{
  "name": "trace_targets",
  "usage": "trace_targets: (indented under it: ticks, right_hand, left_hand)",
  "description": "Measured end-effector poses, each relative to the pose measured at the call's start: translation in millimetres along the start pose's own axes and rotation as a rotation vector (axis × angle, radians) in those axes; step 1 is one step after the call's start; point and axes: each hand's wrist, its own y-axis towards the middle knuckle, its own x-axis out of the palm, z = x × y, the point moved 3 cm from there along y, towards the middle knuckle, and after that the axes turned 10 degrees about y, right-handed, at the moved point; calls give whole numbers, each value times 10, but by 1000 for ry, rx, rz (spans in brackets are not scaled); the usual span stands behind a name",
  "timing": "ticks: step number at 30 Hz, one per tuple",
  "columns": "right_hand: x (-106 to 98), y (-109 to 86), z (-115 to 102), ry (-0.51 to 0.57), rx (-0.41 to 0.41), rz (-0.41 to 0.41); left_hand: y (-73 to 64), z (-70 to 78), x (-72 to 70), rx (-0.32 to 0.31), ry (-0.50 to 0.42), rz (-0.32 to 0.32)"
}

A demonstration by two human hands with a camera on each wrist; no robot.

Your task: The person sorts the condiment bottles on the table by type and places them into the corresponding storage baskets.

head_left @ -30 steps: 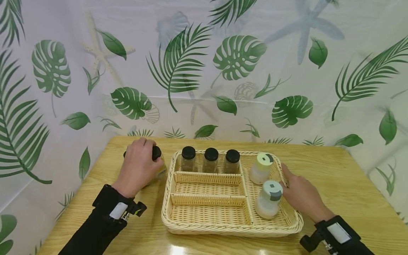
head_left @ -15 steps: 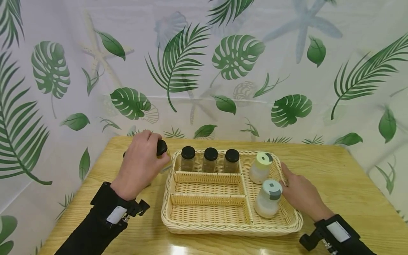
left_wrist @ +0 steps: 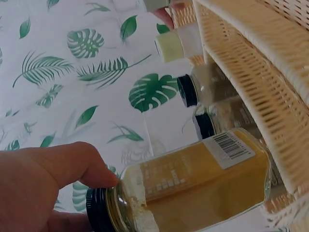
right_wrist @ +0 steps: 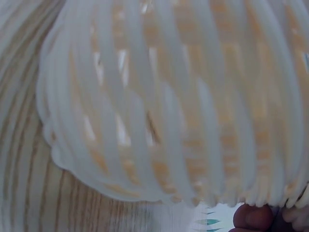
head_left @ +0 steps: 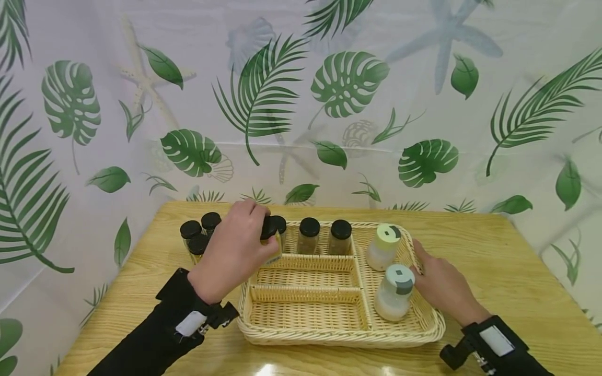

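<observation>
My left hand (head_left: 235,250) pinches the black lid of a glass spice jar (left_wrist: 203,174) filled with yellow-brown powder. A barcode label shows on its side in the left wrist view. The jar hangs over the left part of a divided wicker basket (head_left: 329,339), partly hidden by the fingers in the head view. Three black-lidded jars, one of them a dark jar (head_left: 339,240), stand in the basket's back compartment; the leftmost is partly covered by the held jar. At the basket's right side, my right hand (head_left: 444,287) grips the rim.
In the right compartment stand a yellow-lidded jar (head_left: 382,253) and a pale blue-lidded jar (head_left: 394,297) with white contents. Three more black-lidded jars (head_left: 190,231) stand on the wooden table (head_left: 489,250) left of the basket. A leaf-print cloth (head_left: 291,104) hangs behind.
My left hand has lifted the spice jar and carried it right, over the basket's left rim, uncovering the jars left on the table. The right hand keeps its hold on the basket.
</observation>
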Motion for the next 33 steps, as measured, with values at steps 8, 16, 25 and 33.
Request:
trace_targets:
  ticks: [8,16,25,33]
  right_hand:
    - [-9,-8,5,2,-10,12]
    - [-1,-6,16,-8,-6,18]
    - [17,0,19,-7,-12,22]
    - [6,-12,14,2,-1,20]
  left_hand:
    - [88,281,111,106,-17,-8]
    - [169,548,244,214,-10,-47]
    - [218,733,427,263,-31,-116]
    - [269,888,602,302,15,-210]
